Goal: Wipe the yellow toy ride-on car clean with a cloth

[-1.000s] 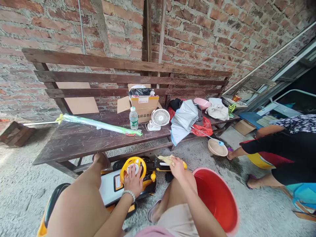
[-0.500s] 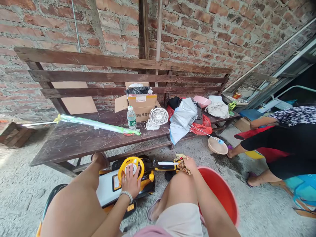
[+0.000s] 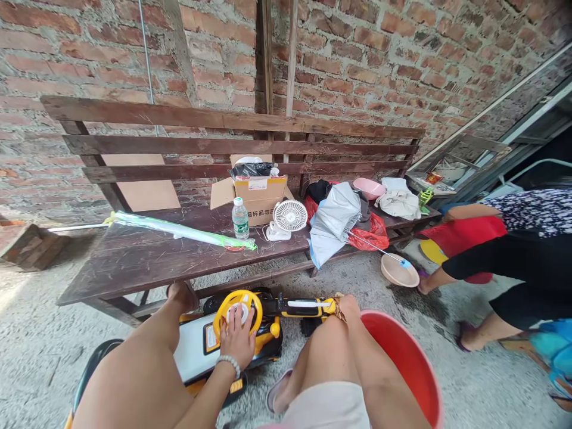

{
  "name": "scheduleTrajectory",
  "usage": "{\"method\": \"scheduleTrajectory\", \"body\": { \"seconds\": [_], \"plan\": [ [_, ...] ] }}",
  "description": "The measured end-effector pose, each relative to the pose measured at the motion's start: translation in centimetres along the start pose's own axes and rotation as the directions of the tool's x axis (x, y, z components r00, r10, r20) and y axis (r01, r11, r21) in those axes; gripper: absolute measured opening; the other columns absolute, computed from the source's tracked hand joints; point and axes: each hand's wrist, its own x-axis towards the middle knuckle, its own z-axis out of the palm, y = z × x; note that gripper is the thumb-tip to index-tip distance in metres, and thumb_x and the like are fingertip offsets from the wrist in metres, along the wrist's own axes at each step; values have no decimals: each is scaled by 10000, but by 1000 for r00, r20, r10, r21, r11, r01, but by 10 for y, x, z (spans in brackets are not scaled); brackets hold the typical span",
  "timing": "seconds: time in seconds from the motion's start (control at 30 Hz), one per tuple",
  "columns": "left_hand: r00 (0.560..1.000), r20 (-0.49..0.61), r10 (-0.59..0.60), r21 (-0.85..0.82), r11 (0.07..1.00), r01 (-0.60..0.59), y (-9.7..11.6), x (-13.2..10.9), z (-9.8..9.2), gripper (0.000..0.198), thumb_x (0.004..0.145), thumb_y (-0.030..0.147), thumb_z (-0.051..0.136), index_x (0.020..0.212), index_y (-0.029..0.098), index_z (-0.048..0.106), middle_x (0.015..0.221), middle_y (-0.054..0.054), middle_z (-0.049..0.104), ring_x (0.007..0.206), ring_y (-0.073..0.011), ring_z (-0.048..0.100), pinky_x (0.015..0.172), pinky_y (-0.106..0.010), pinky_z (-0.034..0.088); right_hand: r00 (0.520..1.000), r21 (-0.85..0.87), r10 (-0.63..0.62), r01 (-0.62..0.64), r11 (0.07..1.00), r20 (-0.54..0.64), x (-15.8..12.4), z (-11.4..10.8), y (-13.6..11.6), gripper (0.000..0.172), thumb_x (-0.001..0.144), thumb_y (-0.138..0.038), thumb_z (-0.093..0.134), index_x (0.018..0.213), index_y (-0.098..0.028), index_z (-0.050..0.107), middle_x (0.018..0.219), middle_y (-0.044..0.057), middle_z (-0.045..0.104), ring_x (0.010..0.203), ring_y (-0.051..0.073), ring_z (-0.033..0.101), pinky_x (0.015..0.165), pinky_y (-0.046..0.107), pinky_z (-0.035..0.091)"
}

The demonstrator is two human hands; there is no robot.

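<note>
A ride-on toy digger with a yellow steering wheel (image 3: 218, 322), a white body (image 3: 190, 348) and a black-and-yellow front arm (image 3: 304, 307) stands between my legs. My left hand (image 3: 238, 341), with a beaded bracelet at its wrist, lies over the wheel's hub with its fingers stretched out. Over at the far end of the digger arm, my right hand (image 3: 349, 307) is closed around a crumpled brown patterned cloth (image 3: 340, 308). That cloth touches the yellow tip of the arm; my fingers are partly hidden behind the hand.
A red tub (image 3: 404, 363) stands by my right leg. The wooden bench (image 3: 134, 262) ahead holds a water bottle (image 3: 240, 220), a small white fan (image 3: 289, 215), a cardboard box (image 3: 263, 199) and a silver umbrella (image 3: 335, 217). At right, a person (image 3: 513, 256) bends near a beige basin (image 3: 399, 271).
My right hand and the cloth have shifted slightly right and down at the arm's tip. My left hand stays on the wheel. The person at right has moved a red-and-yellow item.
</note>
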Motion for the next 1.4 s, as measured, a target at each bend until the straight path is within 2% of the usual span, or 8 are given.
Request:
{"method": "scheduleTrajectory", "body": {
  "seconds": [0.2, 0.3, 0.47, 0.67, 0.87, 0.97, 1.1, 1.4],
  "plan": [
    [1000, -13, -16, 32, 999, 16, 3, 1, 2, 642, 1039, 299, 438, 1680, 273, 417, 1817, -139, 193, 1689, -374, 149, 1304, -606, 236, 995, 27, -82, 81, 996, 49, -23, -7, -6, 377, 918, -212, 589, 1232, -252, 793, 1177, 101, 819, 1092, 242, 763, 899, 285, 528],
    [1000, -7, -15, 22, 1000, 15, 4, 1, 0, 642, 1043, 298, 418, 1684, 259, 412, 1818, -148, 184, 1690, -373, 140, 1308, -603, 231, 983, 77, -184, 181, 980, 26, -37, -13, -3, 403, 884, -213, 639, 1260, -253, 778, 1173, 91, 812, 1080, 246, 754, 930, 308, 525],
    [999, -14, -32, 55, 998, 32, 6, 0, -3, 626, 1053, 303, 418, 1678, 276, 426, 1819, -125, 211, 1691, -351, 157, 1320, -578, 217, 974, 68, -227, 225, 972, 19, -49, -14, -6, 364, 888, -239, 622, 1212, -266, 784, 1137, 82, 802, 1035, 246, 746, 916, 333, 540],
    [1000, -4, -30, 69, 997, 30, 4, 2, -2, 646, 1041, 319, 472, 1683, 271, 416, 1819, -131, 217, 1692, -354, 147, 1329, -577, 181, 992, -50, -129, 129, 990, 17, -38, -5, -31, 414, 970, -274, 558, 1341, -208, 730, 1260, 143, 761, 1086, 231, 744, 934, 306, 518],
    [1000, 4, -17, 44, 999, 17, 3, 2, 0, 650, 1039, 341, 452, 1684, 266, 418, 1817, -141, 212, 1692, -357, 148, 1331, -585, 172, 998, -101, -54, 57, 993, 41, -32, -17, -37, 394, 996, -257, 526, 1311, -143, 734, 1187, 169, 784, 1053, 249, 759, 846, 291, 530],
    [1000, -1, -30, 46, 998, 30, 3, 3, 2, 658, 1035, 397, 481, 1681, 286, 422, 1820, -129, 216, 1696, -346, 130, 1327, -576, 182, 988, -193, -154, 157, 969, 29, -49, -17, -39, 383, 970, -236, 578, 1313, -149, 727, 1272, 203, 734, 1126, 277, 716, 915, 328, 514],
    [1000, -3, -30, 35, 999, 30, 3, 5, 5, 677, 1022, 440, 520, 1677, 294, 432, 1821, -135, 212, 1698, -348, 119, 1320, -577, 193, 928, -345, -363, 370, 863, 87, -79, -11, -41, 421, 921, -146, 594, 1321, -190, 719, 1319, 194, 694, 1161, 290, 661, 950, 359, 496],
    [999, 1, -37, -2, 999, 37, 5, 2, -1, 655, 1021, 330, 455, 1674, 280, 436, 1820, -137, 199, 1696, -354, 122, 1325, -596, 182, 867, -134, -490, 499, 856, 91, -119, 6, -62, 350, 909, -163, 597, 1214, -221, 759, 1272, 138, 715, 1102, 259, 681, 1004, 367, 495]
  ]
}}
